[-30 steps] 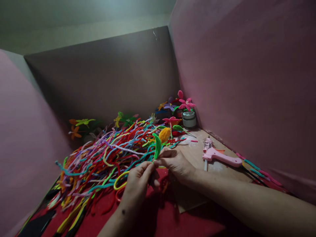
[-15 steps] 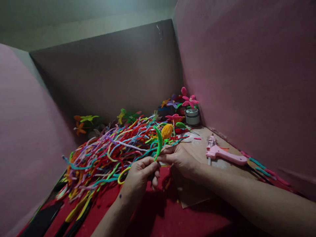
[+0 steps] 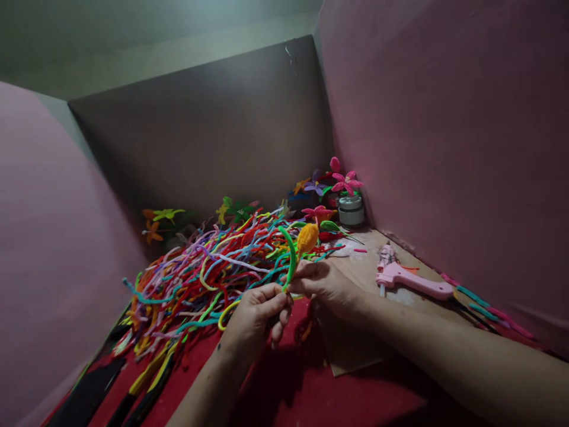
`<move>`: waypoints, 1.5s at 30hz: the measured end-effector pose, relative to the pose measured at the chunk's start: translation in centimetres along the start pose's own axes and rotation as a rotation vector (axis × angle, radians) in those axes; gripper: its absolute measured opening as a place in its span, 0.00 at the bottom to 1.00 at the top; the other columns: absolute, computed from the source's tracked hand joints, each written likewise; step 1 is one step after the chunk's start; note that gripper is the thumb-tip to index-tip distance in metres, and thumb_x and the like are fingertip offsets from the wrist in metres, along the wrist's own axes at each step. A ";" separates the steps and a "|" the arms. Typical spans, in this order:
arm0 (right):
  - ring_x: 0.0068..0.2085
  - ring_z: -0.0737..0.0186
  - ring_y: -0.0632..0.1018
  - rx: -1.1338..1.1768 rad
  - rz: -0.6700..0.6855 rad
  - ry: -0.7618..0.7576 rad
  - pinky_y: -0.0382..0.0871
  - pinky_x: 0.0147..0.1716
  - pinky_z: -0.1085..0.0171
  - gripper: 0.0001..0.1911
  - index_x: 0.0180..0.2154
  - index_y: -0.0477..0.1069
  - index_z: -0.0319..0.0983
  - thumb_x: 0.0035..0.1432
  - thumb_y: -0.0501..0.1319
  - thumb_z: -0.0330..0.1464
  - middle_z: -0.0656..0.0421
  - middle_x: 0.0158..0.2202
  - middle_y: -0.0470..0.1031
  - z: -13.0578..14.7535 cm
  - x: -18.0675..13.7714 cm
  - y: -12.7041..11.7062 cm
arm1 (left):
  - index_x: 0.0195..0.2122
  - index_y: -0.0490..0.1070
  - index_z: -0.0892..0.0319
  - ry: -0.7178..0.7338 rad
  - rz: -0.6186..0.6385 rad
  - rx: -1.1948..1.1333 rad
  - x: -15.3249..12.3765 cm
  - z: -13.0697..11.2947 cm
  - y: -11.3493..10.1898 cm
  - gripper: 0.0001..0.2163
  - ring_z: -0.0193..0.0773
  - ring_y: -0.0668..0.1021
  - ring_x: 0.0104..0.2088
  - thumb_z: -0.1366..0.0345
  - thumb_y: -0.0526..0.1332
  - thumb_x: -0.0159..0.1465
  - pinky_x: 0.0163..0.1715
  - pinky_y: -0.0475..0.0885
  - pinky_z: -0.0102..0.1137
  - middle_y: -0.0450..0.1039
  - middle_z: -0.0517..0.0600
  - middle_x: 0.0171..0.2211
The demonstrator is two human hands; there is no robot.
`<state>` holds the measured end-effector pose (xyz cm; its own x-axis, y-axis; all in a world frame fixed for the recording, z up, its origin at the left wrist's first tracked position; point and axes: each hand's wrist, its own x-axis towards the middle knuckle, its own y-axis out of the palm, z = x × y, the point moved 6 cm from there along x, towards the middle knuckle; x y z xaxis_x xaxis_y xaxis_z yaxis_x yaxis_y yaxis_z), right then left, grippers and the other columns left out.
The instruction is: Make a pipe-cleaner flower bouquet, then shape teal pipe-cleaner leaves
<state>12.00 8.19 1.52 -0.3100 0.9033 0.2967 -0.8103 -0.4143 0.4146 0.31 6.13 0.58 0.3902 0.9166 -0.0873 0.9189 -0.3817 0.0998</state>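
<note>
My left hand and my right hand meet at the middle of the view, both pinched on a green pipe-cleaner stem bent into a narrow leaf loop that stands up between them. A yellow fuzzy bud sits at the top of the stem just right of the loop. Behind the hands lies a big heap of coloured pipe cleaners on a red cloth.
A pink glue gun lies on a brown board to the right. Finished pipe-cleaner flowers and a small grey jar stand in the far corner. More flowers lie far left. Pink walls close in on both sides.
The view has drifted a little, shifting everything slightly right. The green loop has turned from broad-faced to narrower, and the hands have kept their pinch on the stem.
</note>
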 end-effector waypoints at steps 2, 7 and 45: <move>0.30 0.68 0.70 -0.005 0.033 -0.012 0.62 0.34 0.65 0.08 0.24 0.76 0.37 0.37 0.69 0.32 0.63 0.25 0.69 0.0 0.0 0.1 | 0.25 0.67 0.64 -0.032 0.050 -0.032 -0.1 0.2 0.0 0.09 0.23 0.60 0.07 0.62 0.60 0.56 0.06 0.55 0.19 0.65 0.44 0.14; 0.31 0.67 0.69 -0.169 0.047 -0.073 0.61 0.34 0.65 0.06 0.23 0.75 0.37 0.39 0.68 0.33 0.62 0.26 0.68 0.4 0.1 0.0 | 0.26 0.65 0.62 -0.074 0.118 0.036 -0.1 0.3 0.2 0.09 0.22 0.58 0.09 0.61 0.59 0.57 0.08 0.57 0.21 0.62 0.42 0.15; 0.20 0.76 0.63 0.049 0.130 0.227 0.51 0.18 0.72 0.13 0.29 0.76 0.34 0.38 0.69 0.34 0.62 0.20 0.69 -0.7 -0.5 0.9 | 0.25 0.66 0.63 -0.028 0.161 -0.220 0.3 0.5 0.9 0.09 0.22 0.55 0.05 0.62 0.62 0.54 0.04 0.53 0.19 0.61 0.41 0.10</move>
<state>11.08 7.44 1.16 -0.5183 0.8417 0.1515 -0.7331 -0.5285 0.4281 1.24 5.98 0.11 0.5347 0.8412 -0.0803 0.8113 -0.4845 0.3272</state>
